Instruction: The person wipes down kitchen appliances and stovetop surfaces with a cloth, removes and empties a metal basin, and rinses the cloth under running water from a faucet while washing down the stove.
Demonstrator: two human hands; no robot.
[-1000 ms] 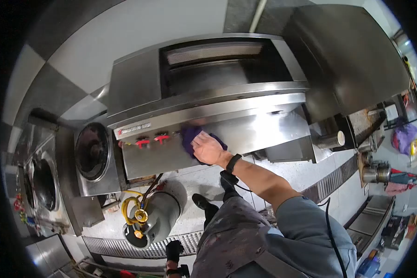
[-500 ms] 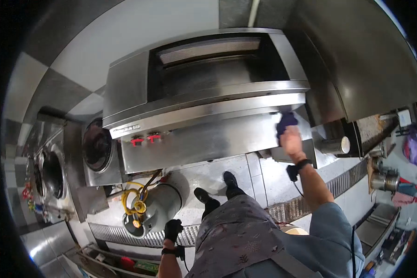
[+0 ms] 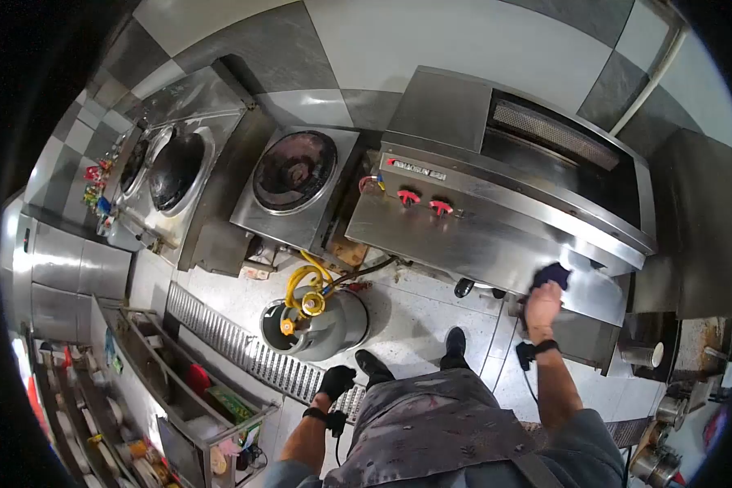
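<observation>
I have the dark cloth (image 3: 551, 275) bunched under the fingers of my right hand (image 3: 543, 311), which grips it against the steel panel (image 3: 480, 244) of the grill. The cloth lies just beyond the fingertips, near the panel's right end, while the hand itself crosses the lower edge with its wrist over the floor (image 3: 407, 313). A dark slot (image 3: 598, 264) sits just right of the cloth. Past it I see the panel's right edge, so there is little surface on that side; leftward, a long bare stretch runs to the two red knobs (image 3: 409, 197), well apart from the hand. Above the hand, the projecting ledge (image 3: 529, 202) of the grill bounds the panel, with the open grill cavity (image 3: 557, 159) beyond. Right of the hand and lower, a metal cup (image 3: 646, 355) stands near the corner.

My left hand (image 3: 337, 381), in a black glove, hangs low near one shoe (image 3: 372, 366), well apart from the panel; no object shows in it, and whether its fingers are curled or spread I cannot tell. The gas cylinder (image 3: 346, 321) with its yellow hose (image 3: 293, 289) stands just above that hand, crowding it, and a shelf rack (image 3: 148, 354) closes its left side. Open floor lies between the cylinder and my right forearm.
</observation>
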